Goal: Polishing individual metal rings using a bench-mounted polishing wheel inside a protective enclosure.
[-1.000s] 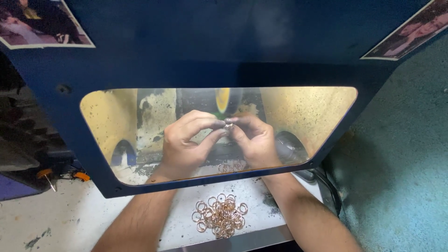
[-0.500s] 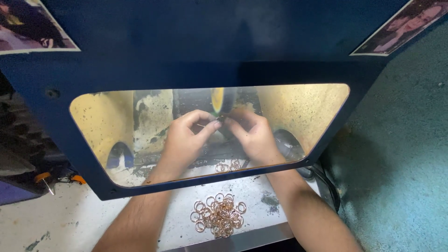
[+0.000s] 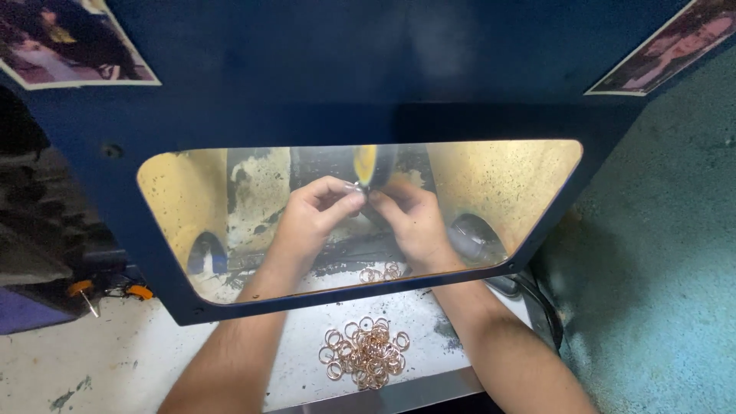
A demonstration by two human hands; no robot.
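Note:
Behind a clear window in a dark blue guard panel (image 3: 368,115), my left hand (image 3: 314,215) and my right hand (image 3: 410,218) meet fingertip to fingertip. Together they pinch a small metal ring (image 3: 359,187) and press it against the edge of a yellow polishing wheel (image 3: 366,164). The ring is tiny and mostly covered by my fingers. A pile of several copper-coloured rings (image 3: 366,351) lies on the white bench in front of the guard, between my forearms. A few more rings (image 3: 381,272) lie behind the window, under my hands.
Yellowish dust coats the inside walls of the booth (image 3: 498,180). Two round dark openings (image 3: 205,253) (image 3: 475,238) sit low at either side. A photo (image 3: 69,38) is stuck at top left, another (image 3: 667,46) at top right. Orange-handled tools (image 3: 107,291) lie left.
Both hands have risen a little and pressed the ring up against the yellow wheel; a second ago they held it lower, away from the wheel.

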